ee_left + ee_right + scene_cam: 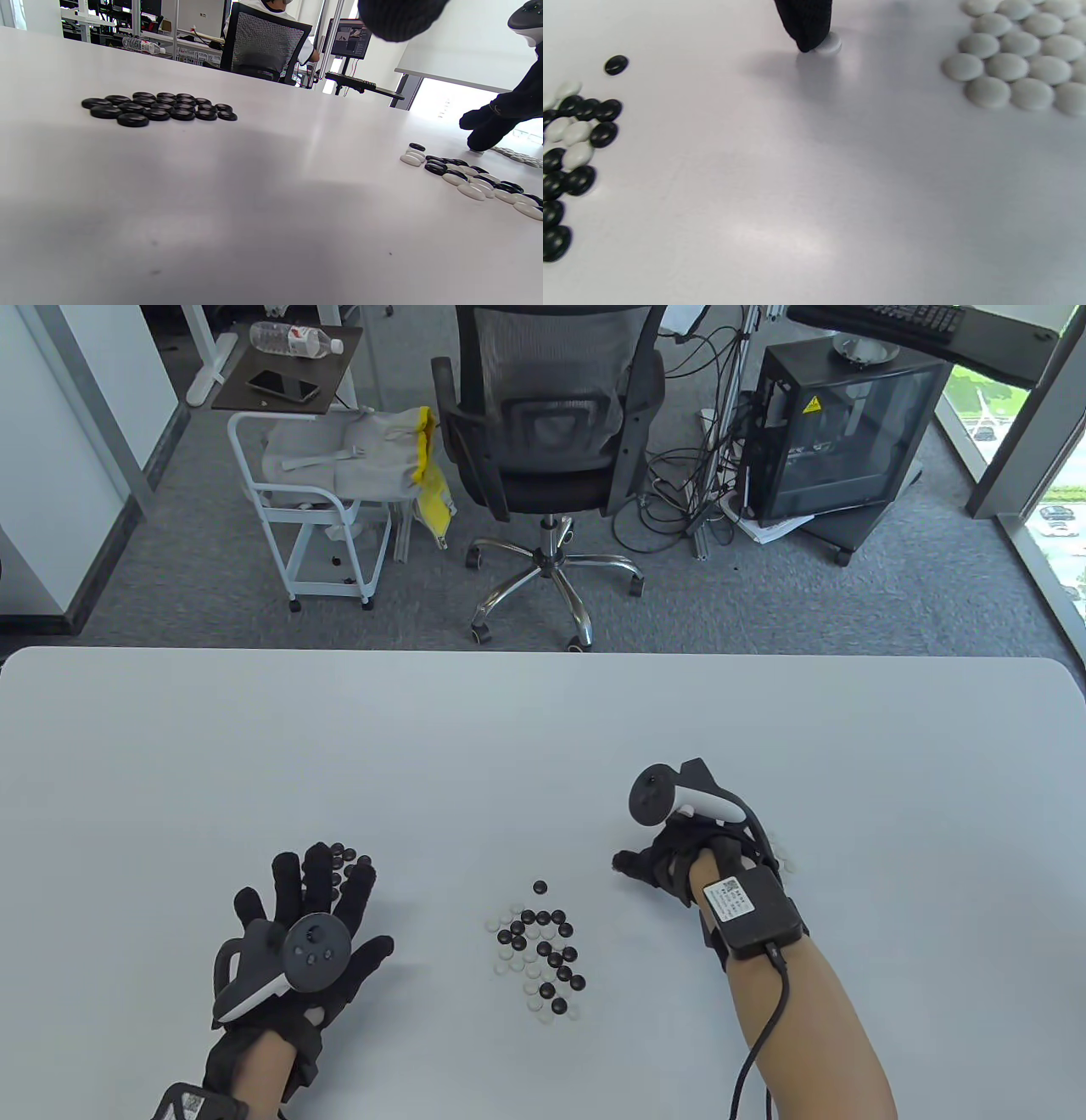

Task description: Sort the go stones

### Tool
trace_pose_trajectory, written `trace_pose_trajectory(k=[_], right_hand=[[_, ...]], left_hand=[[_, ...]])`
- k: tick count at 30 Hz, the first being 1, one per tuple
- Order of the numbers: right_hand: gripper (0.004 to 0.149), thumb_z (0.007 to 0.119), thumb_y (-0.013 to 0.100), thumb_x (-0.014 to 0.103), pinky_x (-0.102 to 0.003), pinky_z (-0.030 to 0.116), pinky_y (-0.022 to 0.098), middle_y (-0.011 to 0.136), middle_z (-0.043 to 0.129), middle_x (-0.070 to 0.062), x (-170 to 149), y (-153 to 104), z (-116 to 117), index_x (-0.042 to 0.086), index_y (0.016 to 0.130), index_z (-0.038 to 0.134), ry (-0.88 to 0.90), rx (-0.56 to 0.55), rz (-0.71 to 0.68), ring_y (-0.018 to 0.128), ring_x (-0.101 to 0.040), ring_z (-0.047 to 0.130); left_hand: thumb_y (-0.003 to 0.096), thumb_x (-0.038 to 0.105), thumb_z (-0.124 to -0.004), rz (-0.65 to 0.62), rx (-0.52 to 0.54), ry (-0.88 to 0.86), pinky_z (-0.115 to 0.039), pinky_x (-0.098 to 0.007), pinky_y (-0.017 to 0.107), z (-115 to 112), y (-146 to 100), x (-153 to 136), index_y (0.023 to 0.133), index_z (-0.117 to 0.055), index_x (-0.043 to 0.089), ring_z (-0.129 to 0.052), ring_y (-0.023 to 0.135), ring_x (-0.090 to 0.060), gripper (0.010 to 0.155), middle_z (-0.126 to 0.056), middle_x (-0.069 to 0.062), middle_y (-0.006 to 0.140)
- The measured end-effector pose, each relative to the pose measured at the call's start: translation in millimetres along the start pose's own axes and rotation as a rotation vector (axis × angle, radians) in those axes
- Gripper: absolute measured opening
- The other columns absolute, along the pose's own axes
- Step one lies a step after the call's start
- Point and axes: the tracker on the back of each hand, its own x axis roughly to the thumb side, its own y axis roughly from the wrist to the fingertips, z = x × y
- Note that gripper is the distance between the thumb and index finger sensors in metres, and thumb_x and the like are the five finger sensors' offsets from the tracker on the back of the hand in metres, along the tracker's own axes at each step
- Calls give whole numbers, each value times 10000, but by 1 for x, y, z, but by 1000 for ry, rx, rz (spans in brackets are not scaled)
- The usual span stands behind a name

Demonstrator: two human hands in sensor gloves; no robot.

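Observation:
A mixed heap of black and white Go stones (pixel 543 952) lies at the table's front middle, with one lone black stone (pixel 540 887) just beyond it. My left hand (pixel 316 891) is spread flat with straight fingers over a group of black stones (pixel 344 855), also seen in the left wrist view as black stones (pixel 157 108). My right hand (pixel 632 865) reaches left of a patch of white stones (pixel 1018 55). One of its fingertips (pixel 806 29) presses on a single white stone (pixel 830 44) lying on the table between the heap (pixel 572 148) and the white patch.
The white table (pixel 543 746) stretches bare behind both hands. Beyond its far edge stand an office chair (pixel 547 432), a small white cart (pixel 314 475) and a black computer case (pixel 840 432). A cable (pixel 764 1035) runs along my right forearm.

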Motion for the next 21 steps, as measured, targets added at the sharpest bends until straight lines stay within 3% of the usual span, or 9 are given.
trace_pose_trajectory(k=[5, 12, 17, 21], right_hand=[[719, 506, 607, 495, -919, 135, 557, 1125, 101, -448, -33, -4, -1, 29, 1138, 641, 67, -42, 81, 917, -703, -21], [715, 505, 608, 496, -920, 135, 555, 1124, 102, -451, -54, -7, -1, 38, 1146, 617, 111, -68, 118, 918, -703, -20], [728, 502, 606, 497, -920, 132, 553, 1123, 99, -452, -59, -9, -2, 19, 1139, 635, 120, -63, 133, 916, -703, -23], [718, 505, 608, 494, -921, 131, 551, 1121, 92, -457, -44, -13, -10, 33, 1145, 625, 141, -100, 56, 914, -705, -25]], left_hand=[[604, 585, -553, 1, -7, 7, 13, -832, 510, 0, 1, 1, 1201, -146, 222, 176, 968, -549, 809, 147, -258, 1146], [603, 585, -554, 4, -10, 8, 13, -832, 510, 0, 1, 1, 1201, -146, 223, 177, 966, -548, 809, 148, -258, 1146], [604, 584, -554, 4, -11, 9, 12, -832, 510, 0, 1, 2, 1201, -147, 222, 176, 966, -549, 808, 145, -259, 1146], [603, 584, -555, 4, -8, 7, 13, -832, 510, 0, 1, 1, 1201, -148, 223, 176, 967, -549, 808, 146, -259, 1146]])
